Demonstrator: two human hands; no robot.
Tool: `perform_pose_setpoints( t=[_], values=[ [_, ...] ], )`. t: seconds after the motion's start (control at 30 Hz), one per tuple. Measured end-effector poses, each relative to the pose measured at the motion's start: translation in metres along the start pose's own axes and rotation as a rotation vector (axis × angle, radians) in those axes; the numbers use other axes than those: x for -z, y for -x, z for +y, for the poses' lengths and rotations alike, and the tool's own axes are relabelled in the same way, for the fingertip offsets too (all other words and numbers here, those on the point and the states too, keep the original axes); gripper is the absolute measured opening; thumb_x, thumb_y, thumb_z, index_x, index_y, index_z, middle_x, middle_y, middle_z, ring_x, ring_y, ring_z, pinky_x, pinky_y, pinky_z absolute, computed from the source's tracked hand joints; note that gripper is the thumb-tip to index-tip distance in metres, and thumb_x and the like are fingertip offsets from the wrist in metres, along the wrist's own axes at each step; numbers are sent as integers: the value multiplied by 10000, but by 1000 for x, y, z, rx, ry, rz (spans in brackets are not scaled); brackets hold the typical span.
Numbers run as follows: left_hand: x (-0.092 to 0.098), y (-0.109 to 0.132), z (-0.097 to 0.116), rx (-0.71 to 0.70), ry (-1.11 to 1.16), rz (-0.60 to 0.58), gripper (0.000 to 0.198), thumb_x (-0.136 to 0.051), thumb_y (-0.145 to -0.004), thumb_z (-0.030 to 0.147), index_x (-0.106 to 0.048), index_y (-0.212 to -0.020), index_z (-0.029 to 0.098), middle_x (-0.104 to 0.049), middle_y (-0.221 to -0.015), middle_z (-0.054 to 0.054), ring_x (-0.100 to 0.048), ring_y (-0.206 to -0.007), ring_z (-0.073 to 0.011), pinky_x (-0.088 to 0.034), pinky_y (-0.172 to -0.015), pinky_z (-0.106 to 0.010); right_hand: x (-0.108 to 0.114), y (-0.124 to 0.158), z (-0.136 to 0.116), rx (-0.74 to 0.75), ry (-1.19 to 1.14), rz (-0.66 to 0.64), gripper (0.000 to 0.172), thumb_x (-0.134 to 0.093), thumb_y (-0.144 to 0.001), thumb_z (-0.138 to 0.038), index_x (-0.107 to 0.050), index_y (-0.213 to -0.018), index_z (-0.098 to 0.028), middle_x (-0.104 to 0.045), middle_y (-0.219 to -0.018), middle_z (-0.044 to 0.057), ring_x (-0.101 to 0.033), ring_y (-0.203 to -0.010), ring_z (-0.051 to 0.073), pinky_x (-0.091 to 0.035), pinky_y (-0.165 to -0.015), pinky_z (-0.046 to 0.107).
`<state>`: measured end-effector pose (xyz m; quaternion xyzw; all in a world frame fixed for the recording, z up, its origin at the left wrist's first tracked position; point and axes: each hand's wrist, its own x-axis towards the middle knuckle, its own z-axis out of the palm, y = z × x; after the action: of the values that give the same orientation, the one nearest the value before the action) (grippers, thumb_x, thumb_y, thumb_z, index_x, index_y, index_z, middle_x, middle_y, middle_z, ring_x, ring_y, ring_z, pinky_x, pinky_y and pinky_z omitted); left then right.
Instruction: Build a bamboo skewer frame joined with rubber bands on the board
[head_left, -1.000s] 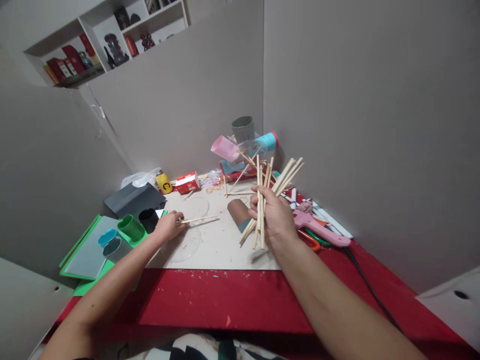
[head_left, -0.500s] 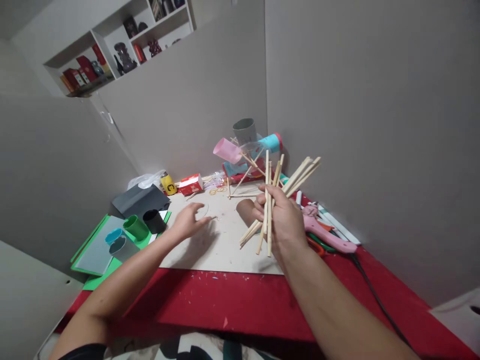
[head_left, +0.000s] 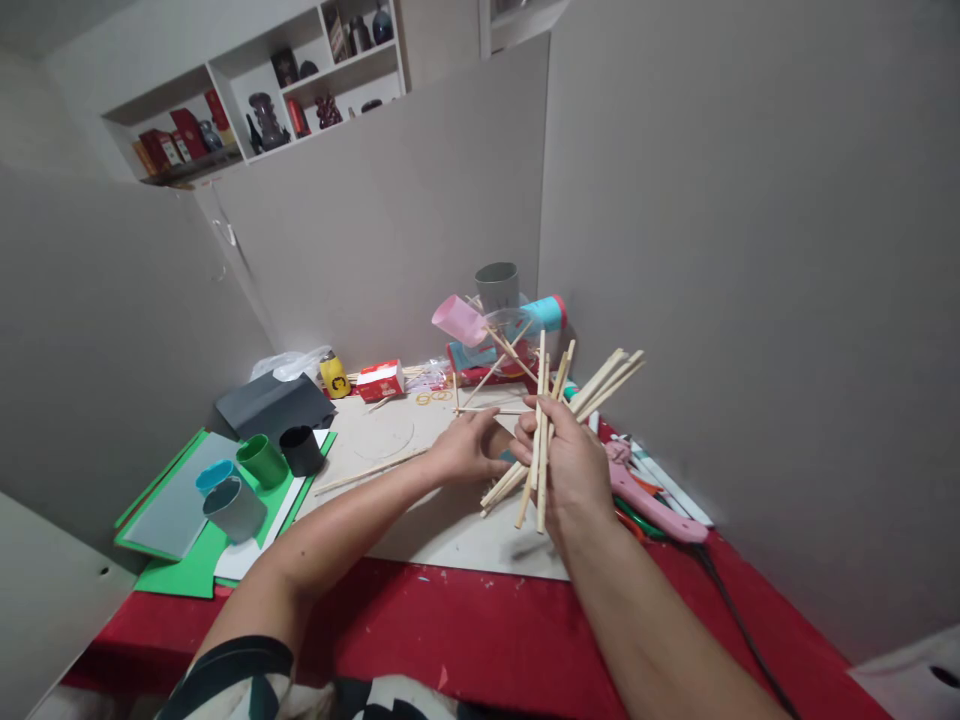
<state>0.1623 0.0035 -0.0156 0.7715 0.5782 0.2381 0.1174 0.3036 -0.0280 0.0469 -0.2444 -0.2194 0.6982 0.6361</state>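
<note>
My right hand (head_left: 574,475) is closed around a loose bundle of wooden sticks (head_left: 592,385) that fan up and to the right above the beige board (head_left: 450,525). My left hand (head_left: 469,450) reaches across to the lower ends of those sticks, fingers loosely curved and apart, with nothing visibly in it. It covers most of a brown cardboard tube whose teal end (head_left: 511,456) peeks out. A single stick (head_left: 367,470) lies on the board to the left, beside a clear round disc (head_left: 384,436).
Green (head_left: 262,460), black (head_left: 301,450), blue (head_left: 216,474) and grey (head_left: 234,508) cups stand on green sheets (head_left: 187,565) at the left. A pink glue gun (head_left: 649,497) lies right. Cups joined with sticks (head_left: 491,320) sit in the back corner. Walls close in on both sides.
My left hand let go of the single stick on the board and moved right to the bundle. My right hand stayed closed on the sticks. The camera tilted up slightly.
</note>
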Motion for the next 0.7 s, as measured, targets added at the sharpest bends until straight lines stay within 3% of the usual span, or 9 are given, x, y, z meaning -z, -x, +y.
perform_pose_setpoints(
  t=[0.1,0.2,0.37,0.53,0.6,0.7],
  values=[
    [14,4,-10,36,80,35,964,-773,-614,457,-349,-1416,129,-520,-1333,-178,-505,-1210,-303,-412,-1011,-435,0,-1,0,1,-7,18,179,-689,-611,-254,-573,-703,-154,-457,-444,-73,-316,-335,33,-216,-281,124],
    [40,20,-19,37,51,100,956,-774,-629,408,-325,-1427,134,-454,-1407,-174,-437,-1285,-289,-356,-1069,-417,1,-2,1,-5,-17,10,168,-677,-615,-240,-575,-712,-148,-453,-438,-72,-314,-335,32,-213,-283,121],
    [110,50,-39,90,-214,221,889,-740,-682,368,-302,-1434,187,-408,-1444,-151,-380,-1318,-286,-314,-1089,-427,5,-3,10,-7,17,-18,206,-703,-606,-245,-589,-743,-142,-471,-459,-65,-321,-347,34,-222,-290,122],
    [181,70,-75,232,-553,282,853,-699,-704,377,-294,-1430,184,-406,-1404,-146,-375,-1293,-297,-310,-1075,-414,6,-3,19,-20,65,-40,238,-732,-601,-267,-593,-746,-141,-462,-479,-63,-333,-365,36,-229,-291,120],
    [197,76,-92,321,-670,264,835,-675,-718,373,-288,-1435,191,-416,-1365,-146,-401,-1256,-298,-343,-1038,-392,6,-3,21,-33,77,-29,250,-744,-586,-267,-596,-741,-139,-458,-478,-62,-325,-363,33,-220,-287,118],
    [205,80,-116,444,-815,127,863,-678,-709,389,-266,-1442,195,-418,-1329,-157,-438,-1196,-307,-382,-973,-371,4,-1,23,-60,95,4,256,-754,-560,-252,-606,-734,-136,-452,-474,-60,-324,-361,32,-211,-282,116]
  ],
)
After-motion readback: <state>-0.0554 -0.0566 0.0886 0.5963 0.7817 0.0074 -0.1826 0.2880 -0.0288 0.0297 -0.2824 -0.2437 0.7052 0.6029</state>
